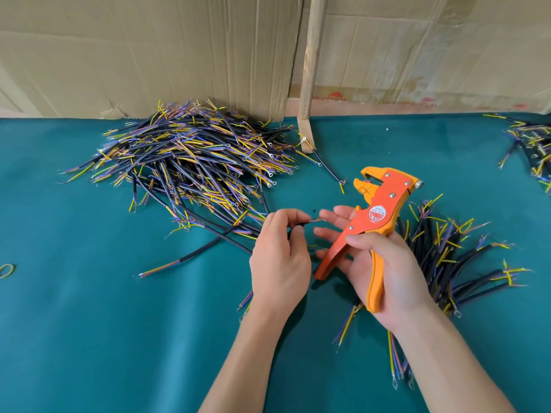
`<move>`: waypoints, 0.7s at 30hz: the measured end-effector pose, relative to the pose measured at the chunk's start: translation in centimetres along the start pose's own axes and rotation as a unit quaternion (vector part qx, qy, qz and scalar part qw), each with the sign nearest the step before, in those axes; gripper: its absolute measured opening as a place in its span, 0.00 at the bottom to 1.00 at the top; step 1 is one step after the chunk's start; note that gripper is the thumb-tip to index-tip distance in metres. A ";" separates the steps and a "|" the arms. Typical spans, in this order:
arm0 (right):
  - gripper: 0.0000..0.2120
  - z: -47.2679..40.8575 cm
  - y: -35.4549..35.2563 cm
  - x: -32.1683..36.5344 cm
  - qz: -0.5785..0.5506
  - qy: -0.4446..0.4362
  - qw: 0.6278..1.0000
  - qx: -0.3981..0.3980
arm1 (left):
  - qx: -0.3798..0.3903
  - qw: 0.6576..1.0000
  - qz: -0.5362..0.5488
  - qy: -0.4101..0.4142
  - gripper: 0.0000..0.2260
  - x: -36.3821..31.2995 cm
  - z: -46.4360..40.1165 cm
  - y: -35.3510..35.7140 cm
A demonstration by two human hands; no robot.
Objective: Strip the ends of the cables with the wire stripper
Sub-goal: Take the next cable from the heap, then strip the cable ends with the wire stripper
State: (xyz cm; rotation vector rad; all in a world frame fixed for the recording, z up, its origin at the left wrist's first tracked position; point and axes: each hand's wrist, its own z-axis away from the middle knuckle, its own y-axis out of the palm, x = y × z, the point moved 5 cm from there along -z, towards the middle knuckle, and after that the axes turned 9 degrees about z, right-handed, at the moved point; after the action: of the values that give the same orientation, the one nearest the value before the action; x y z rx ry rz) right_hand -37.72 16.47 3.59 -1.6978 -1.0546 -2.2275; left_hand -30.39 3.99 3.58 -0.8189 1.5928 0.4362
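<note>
Pinching a short black-sheathed cable between thumb and curled fingertips, the left hand holds it just short of its cut end, so only the thin coloured cores and a glint of bare strand poke out beyond the grip toward the right hand. That hand is wrapped round the orange wire stripper: thumb across the red handle, palm behind the yellow one, fingers partly straightened underneath near the cable tip. The tool's jaws stand up and away from the grip, parted, with nothing between them.

The cable looks light and bendy; its sheath gives the firmest purchase, while the fine cores would probably kink or slip if pinched alone. Holding close behind the end, as here, should keep it stiff enough to feed into the jaws.

Beyond the left grip lies a large heap of cables on the green table cover; a smaller bundle lies just past the right hand. Cardboard stands behind.
</note>
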 end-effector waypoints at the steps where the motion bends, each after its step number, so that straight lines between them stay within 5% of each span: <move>1: 0.24 0.0 -0.1 0.0 -0.001 -0.001 1.000 0.000 | -0.001 1.000 0.004 -0.004 0.11 0.1 0.0 0.0; 21: 0.25 -0.1 0.4 -1.0 -0.004 0.034 0.999 0.025 | 0.012 0.998 0.067 0.000 0.12 0.3 0.0 -0.1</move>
State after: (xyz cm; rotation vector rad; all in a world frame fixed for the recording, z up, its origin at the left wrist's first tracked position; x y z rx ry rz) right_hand -37.26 15.84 2.86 -1.5905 -1.0929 -2.2268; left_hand -30.34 3.89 3.33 -0.6966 1.6555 0.5117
